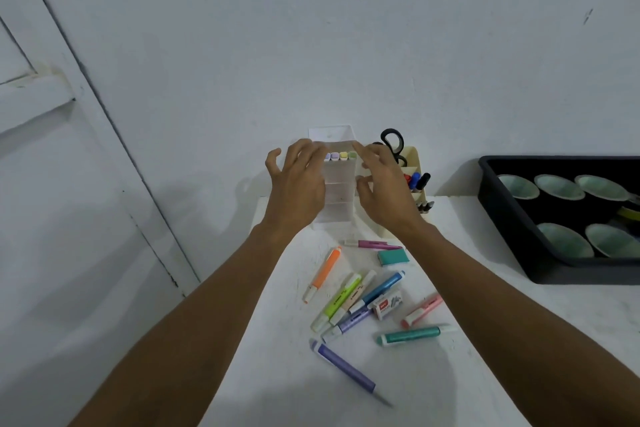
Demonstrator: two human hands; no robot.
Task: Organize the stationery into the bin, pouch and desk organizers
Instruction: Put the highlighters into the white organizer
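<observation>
A clear tiered organizer stands at the back of the white table, with several pastel highlighters upright in an upper tier. My left hand is at its left side and my right hand at its right side, fingers spread and relaxed, holding nothing. Whether they touch the organizer I cannot tell. Loose on the table lie an orange highlighter, a green highlighter, a blue pen, a purple pen, a teal marker, a pink marker, a teal eraser and a staples box.
A cream desk organizer behind my right hand holds black scissors and dark markers. A black bin with several pale green cups stands at the right. The white table ends on its left side just left of my left arm; a wall rises behind it.
</observation>
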